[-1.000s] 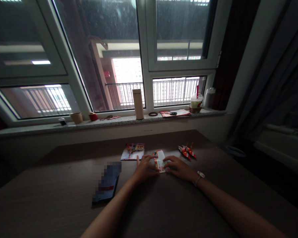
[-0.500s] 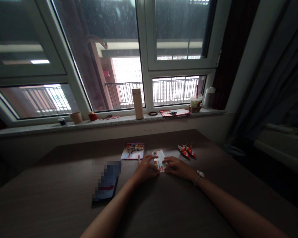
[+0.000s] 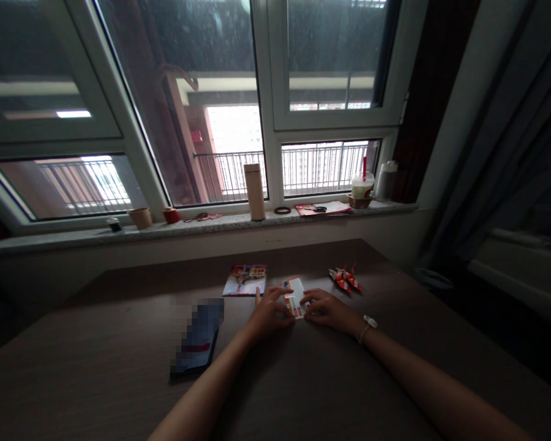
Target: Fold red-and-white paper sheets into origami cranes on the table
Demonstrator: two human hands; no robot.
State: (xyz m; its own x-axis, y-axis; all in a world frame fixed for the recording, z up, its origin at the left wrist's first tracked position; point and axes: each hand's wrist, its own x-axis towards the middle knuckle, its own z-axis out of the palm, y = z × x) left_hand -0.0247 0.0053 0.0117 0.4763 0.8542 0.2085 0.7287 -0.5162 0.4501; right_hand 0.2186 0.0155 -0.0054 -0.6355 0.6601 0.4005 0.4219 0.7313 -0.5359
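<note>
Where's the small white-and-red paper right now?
The small paper lies on the table, just right of centre in the head view, between and touched by the left hand and right hand, left of the red folded pieces.

Here's the glossy leaflet [image 3: 242, 283] with bold lettering near its top corner, too small to make out! Over on the folded paper [image 3: 296, 299], red marks line the near end, equally blurred; no word or number reads clearly.
</note>
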